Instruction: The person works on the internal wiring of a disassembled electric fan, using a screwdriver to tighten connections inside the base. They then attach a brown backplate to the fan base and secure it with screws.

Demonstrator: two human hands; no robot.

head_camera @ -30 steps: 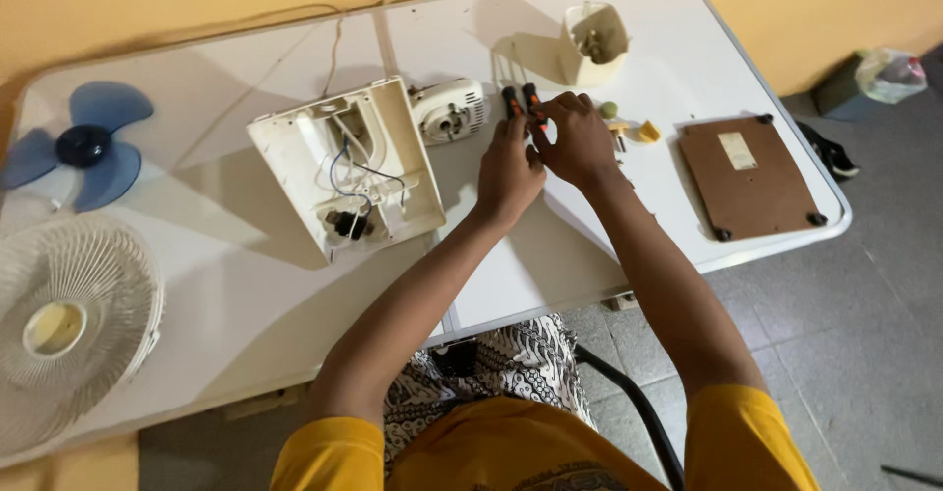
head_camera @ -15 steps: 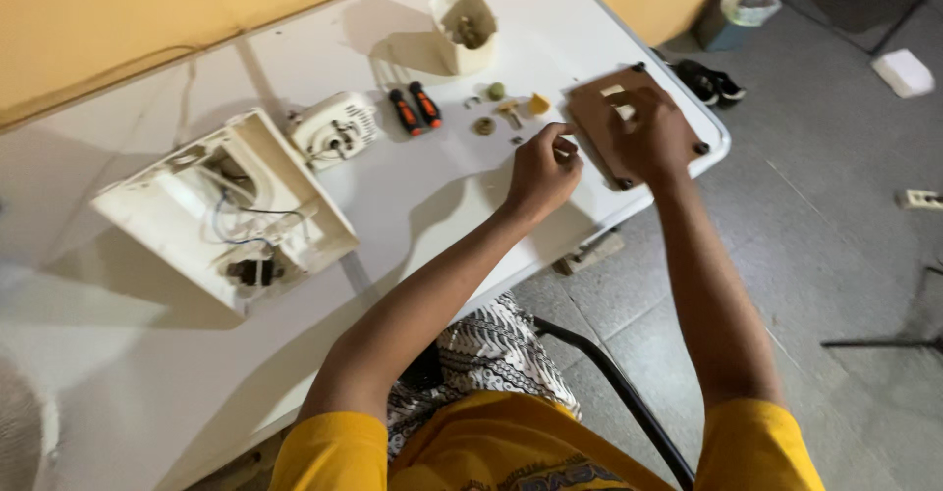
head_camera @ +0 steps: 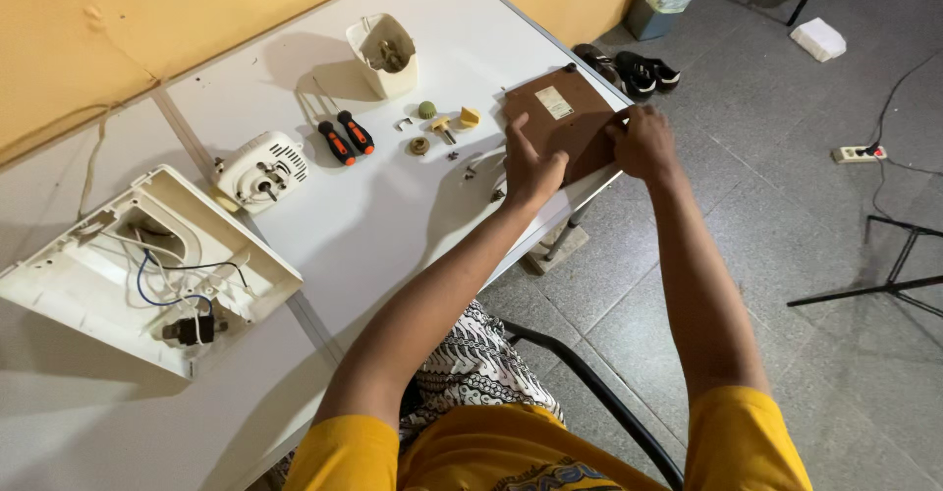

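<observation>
A brown square base plate point(head_camera: 563, 113) with a pale sticker lies at the right edge of the white table point(head_camera: 393, 216). My left hand point(head_camera: 531, 164) grips its near left edge, fingers spread over the top. My right hand point(head_camera: 643, 143) grips its near right corner, which overhangs the table edge. Small loose parts point(head_camera: 444, 128), yellow, green and metal, lie just left of the plate.
Two orange-handled screwdrivers point(head_camera: 346, 136) lie beside a white fan motor point(head_camera: 260, 170). An open white fan housing point(head_camera: 147, 270) with wires sits at the left. A cream plastic cup-shaped part point(head_camera: 383, 54) stands further back. Shoes point(head_camera: 629, 67), a bin and a power strip point(head_camera: 862, 153) are on the floor.
Both hands moved right from the screwdrivers to the brown plate and now grip its near edge. The view swung right; the fan blade and grille left the frame.
</observation>
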